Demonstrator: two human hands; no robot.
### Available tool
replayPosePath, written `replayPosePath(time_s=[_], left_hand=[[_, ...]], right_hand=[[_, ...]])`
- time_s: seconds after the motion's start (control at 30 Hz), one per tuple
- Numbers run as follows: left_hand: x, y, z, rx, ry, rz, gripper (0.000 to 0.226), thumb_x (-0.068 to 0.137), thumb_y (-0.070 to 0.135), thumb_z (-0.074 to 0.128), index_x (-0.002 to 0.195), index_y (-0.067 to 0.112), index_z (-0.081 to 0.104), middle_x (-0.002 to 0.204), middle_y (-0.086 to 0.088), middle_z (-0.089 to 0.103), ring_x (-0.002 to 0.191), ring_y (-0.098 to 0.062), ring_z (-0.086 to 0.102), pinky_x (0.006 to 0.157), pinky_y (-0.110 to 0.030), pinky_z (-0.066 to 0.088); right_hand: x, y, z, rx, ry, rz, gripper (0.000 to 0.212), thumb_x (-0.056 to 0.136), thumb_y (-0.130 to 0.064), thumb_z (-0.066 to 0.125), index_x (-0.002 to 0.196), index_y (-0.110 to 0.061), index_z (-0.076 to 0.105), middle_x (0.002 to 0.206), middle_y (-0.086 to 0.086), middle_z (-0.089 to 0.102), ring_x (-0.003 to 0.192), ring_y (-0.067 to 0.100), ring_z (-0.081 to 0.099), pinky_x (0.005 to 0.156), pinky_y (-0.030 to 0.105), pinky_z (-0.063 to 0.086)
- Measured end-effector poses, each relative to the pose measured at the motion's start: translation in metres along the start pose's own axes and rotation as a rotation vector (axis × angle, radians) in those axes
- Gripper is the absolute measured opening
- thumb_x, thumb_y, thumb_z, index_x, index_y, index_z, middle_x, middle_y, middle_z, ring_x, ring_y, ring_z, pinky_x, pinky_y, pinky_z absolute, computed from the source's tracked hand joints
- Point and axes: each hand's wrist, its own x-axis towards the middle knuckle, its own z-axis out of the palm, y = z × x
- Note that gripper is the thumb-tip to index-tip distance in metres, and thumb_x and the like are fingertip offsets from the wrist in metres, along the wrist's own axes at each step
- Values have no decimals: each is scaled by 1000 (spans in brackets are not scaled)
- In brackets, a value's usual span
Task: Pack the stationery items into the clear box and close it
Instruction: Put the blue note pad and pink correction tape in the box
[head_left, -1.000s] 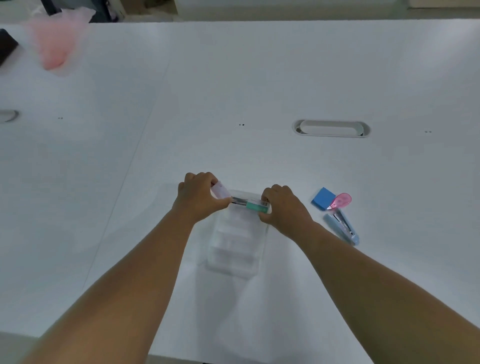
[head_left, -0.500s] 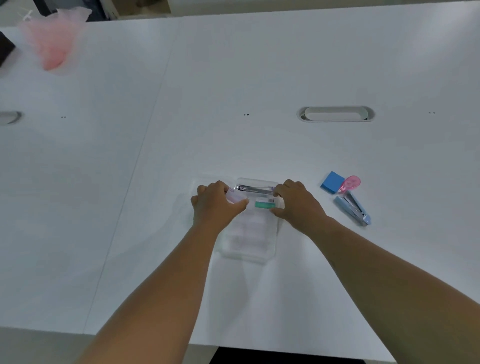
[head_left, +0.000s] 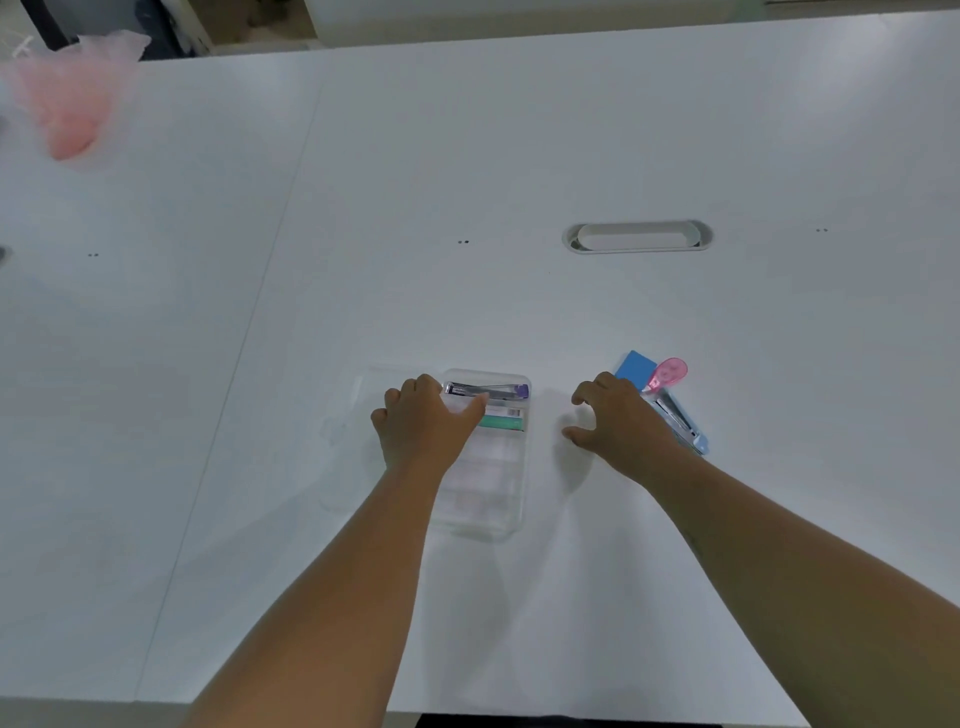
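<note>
Clear box (head_left: 485, 467) is lying flat on the white table (head_left: 519, 130), long axis running away from the person, lid off. Inside, at the far end: a stapler with a purple tip (head_left: 488, 390) lying crosswise, and just nearer than it a green item with a barcode label (head_left: 501, 420), also crosswise. The rest of the box is showing only empty-looking dividers; contents there too faint to tell.

Left hand (head_left: 426, 426) is resting on the box's left far corner, fingers (head_left: 410, 389) curled loosely over the edge, thumb reaching in toward the stapler and green item. Not gripping anything I can make out. A faint clear sheet, possibly the lid (head_left: 358, 415), is lying just left of those fingers; hard to confirm.

Right hand (head_left: 618, 423) is hovering off the box to its right, fingers spread and bent, holding nothing, thumb pointing back toward the box.

Just beyond the right knuckles: a blue block (head_left: 632, 368), a pink correction tape (head_left: 669, 373) touching it, and a blue stapler (head_left: 678, 422) running alongside the back of the hand, partly hidden by it.

Farther out: an oval cable slot (head_left: 637, 237) well beyond the right fingers, and a pink plastic bag (head_left: 67, 98) at the far left corner.
</note>
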Motion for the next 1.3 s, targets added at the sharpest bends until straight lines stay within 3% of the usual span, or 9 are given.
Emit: replayPosePath(time_s=[0.27,0.47,0.67,0.83,1.03,1.17,1.3], left_hand=[[13,28,9,-38,-28,201,45,77,51,62,110,20,54,107,1,59,108,-24,44,90,-41,33],[13,75,32,-20,-121,387,48,79,50,62,118,22,53,114,4,59,115,-24,42,95,-40,32],[11,127,59,-10,-156,504,45,81,50,62,118,25,54,117,5,59,114,-22,43,91,-38,35],[8,151,79,-46,-194,531,41,80,48,65,109,22,55,113,4,60,109,-19,44,85,-33,33],[9,166,97,-83,-221,478,49,75,57,69,106,22,53,109,5,60,102,-15,45,77,-28,31],[10,168,101,-139,-220,456,41,76,48,72,102,22,54,104,6,61,100,-17,45,79,-31,37],[11,165,101,-126,-211,468,34,78,42,70,101,21,56,102,7,62,102,-19,44,81,-31,35]], right_hand=[[-8,45,-12,-66,130,43,34,83,-34,64,112,-16,60,113,3,57,107,26,50,84,36,44],[-5,84,-27,-94,227,80,24,87,-17,54,109,-14,61,115,3,60,100,27,52,76,37,44],[7,121,-42,-171,131,81,42,89,-7,52,129,-20,52,137,0,54,124,28,43,91,40,48],[22,132,-43,-263,41,4,49,95,-13,49,141,-27,40,152,-5,39,137,29,32,101,40,43],[37,139,-46,-309,3,-88,39,93,-24,56,131,-22,50,143,-1,49,130,30,39,95,40,45],[39,146,-48,-323,23,-115,31,93,-24,54,124,-21,54,130,2,55,119,29,45,86,37,47],[34,156,-53,-247,30,-85,27,92,-29,54,116,-19,57,118,2,57,111,26,46,84,37,47]])
